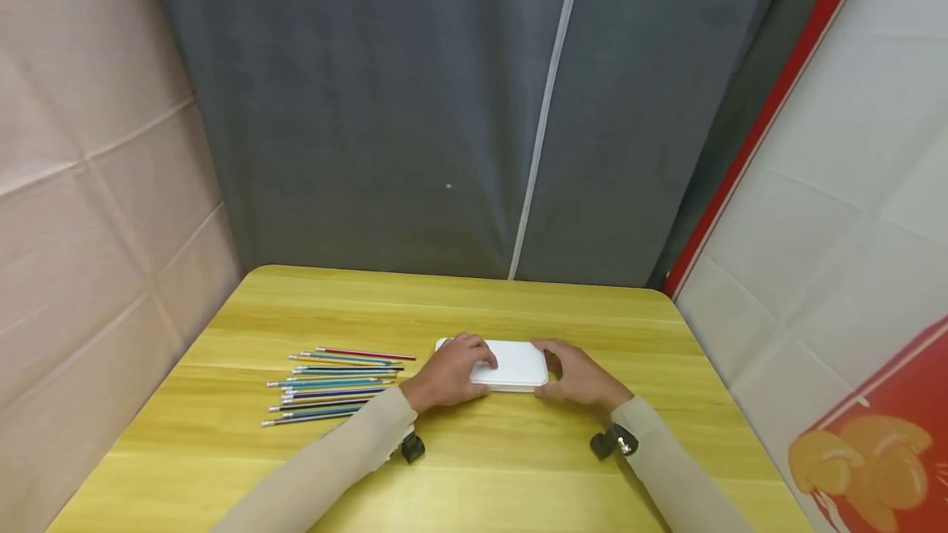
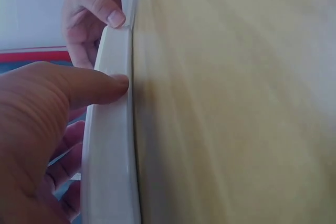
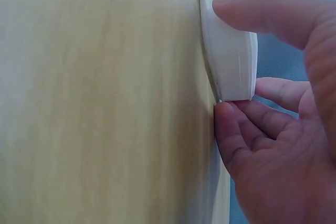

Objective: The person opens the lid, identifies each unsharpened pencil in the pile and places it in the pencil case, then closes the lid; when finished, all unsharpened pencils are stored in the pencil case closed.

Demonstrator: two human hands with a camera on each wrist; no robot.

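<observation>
Head view first: your left hand (image 1: 449,375) and right hand (image 1: 580,375) bracket a flat white case (image 1: 514,363) lying mid-table on the yellow wooden table (image 1: 474,303). Left fingers curl over its top and left end, right fingers wrap the right end, likely so the case stays put while both thumbs work the near edge. Colored pencils (image 1: 333,385) lie in a loose row just left of the case, apart from it and untouched, within easy reach of the left hand. Grey curtain (image 1: 415,105) hangs behind the table.

Left wrist view: your left thumb presses the case's near side wall (image 2: 113,145), tip at the seam line; fingers are tucked over the far side, so it's a pinch grip. Right thumb (image 2: 102,9) shows farther along the same edge.

Right wrist view: your right thumb (image 3: 262,17) lies on the side wall, and the fingers (image 3: 247,129) hook round the corner (image 3: 233,72). Whether the lid is cracked open, can't tell.
</observation>
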